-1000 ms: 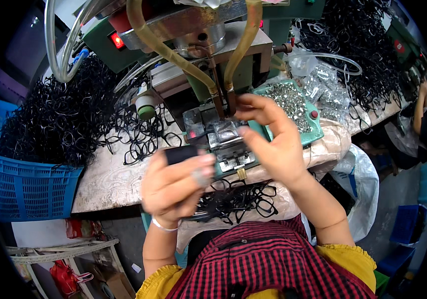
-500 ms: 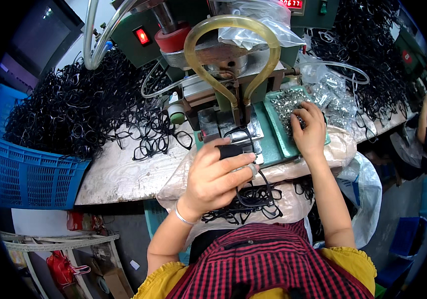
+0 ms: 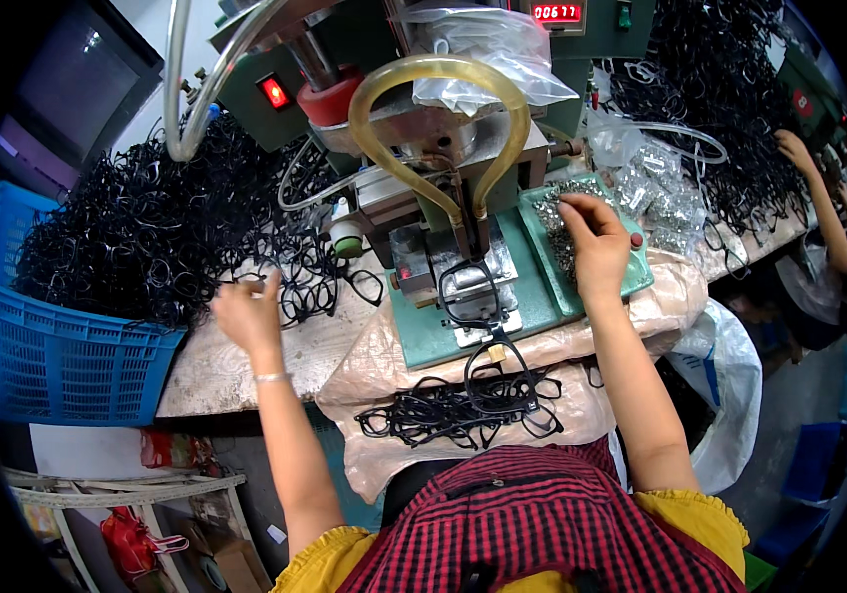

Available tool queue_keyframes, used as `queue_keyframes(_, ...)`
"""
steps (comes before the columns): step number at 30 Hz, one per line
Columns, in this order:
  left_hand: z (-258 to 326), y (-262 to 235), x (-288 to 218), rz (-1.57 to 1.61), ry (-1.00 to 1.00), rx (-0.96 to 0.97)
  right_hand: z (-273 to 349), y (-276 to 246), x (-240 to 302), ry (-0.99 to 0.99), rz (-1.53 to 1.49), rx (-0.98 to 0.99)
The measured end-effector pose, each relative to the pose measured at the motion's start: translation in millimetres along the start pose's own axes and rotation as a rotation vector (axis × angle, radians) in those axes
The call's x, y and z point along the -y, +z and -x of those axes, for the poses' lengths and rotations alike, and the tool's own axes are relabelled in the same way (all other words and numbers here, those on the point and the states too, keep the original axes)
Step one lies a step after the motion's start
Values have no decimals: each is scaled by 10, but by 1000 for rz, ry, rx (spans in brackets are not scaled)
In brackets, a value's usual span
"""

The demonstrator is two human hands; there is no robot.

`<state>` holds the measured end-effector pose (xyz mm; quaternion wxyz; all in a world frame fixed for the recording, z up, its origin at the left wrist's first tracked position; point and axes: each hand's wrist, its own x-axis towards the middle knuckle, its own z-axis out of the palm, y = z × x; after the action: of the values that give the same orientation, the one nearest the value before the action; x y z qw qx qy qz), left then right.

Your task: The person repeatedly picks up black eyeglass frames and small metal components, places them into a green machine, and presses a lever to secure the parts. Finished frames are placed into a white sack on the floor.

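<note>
My left hand (image 3: 249, 316) is over the worktop beside a heap of black eyeglass frames (image 3: 137, 232), thumb apart from the bent fingers, nothing visible in it. My right hand (image 3: 598, 249) hovers over a green tray (image 3: 574, 298) of small shiny metal parts (image 3: 554, 235). Its thumb and forefinger are pinched together; whatever is between them is too small to make out. In front of me, one black eyeglass frame (image 3: 474, 324) rests on the press's metal fixture (image 3: 503, 265), its near part hanging toward me. Neither hand touches it.
A green press (image 3: 384, 188) with a looped yellowish tube (image 3: 517, 109) stands ahead. More frames (image 3: 433, 413) lie on the plastic sheet (image 3: 344, 390) near my lap. A blue crate (image 3: 68, 351) is at left, bagged metal parts (image 3: 653, 183) at right. A co-worker's hand (image 3: 795, 153) reaches into frames farther right.
My left hand has left the eyeglass frame at the fixture and moved left to the heap. My right hand has shifted slightly left over the tray, its fingers drawn together. A co-worker's arm has risen.
</note>
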<state>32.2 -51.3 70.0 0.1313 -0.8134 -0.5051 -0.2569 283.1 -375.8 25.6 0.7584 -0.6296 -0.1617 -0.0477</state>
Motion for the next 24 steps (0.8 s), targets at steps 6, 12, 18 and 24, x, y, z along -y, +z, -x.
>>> queue_keyframes(6, 486, 983, 406, 328, -211, 219, 233, -364, 131, -188, 445, 7)
queue_keyframes(12, 710, 309, 305, 1159, -275, 20, 499, -1101, 314, -160, 581, -60)
queue_keyframes(18, 476, -261, -341, 1556, -78, 122, 376, -212, 882, -431, 378, 318)
queue_keyframes(24, 933, 5, -606, 1600, -174, 108, 345, 452, 707, -126, 30, 327)
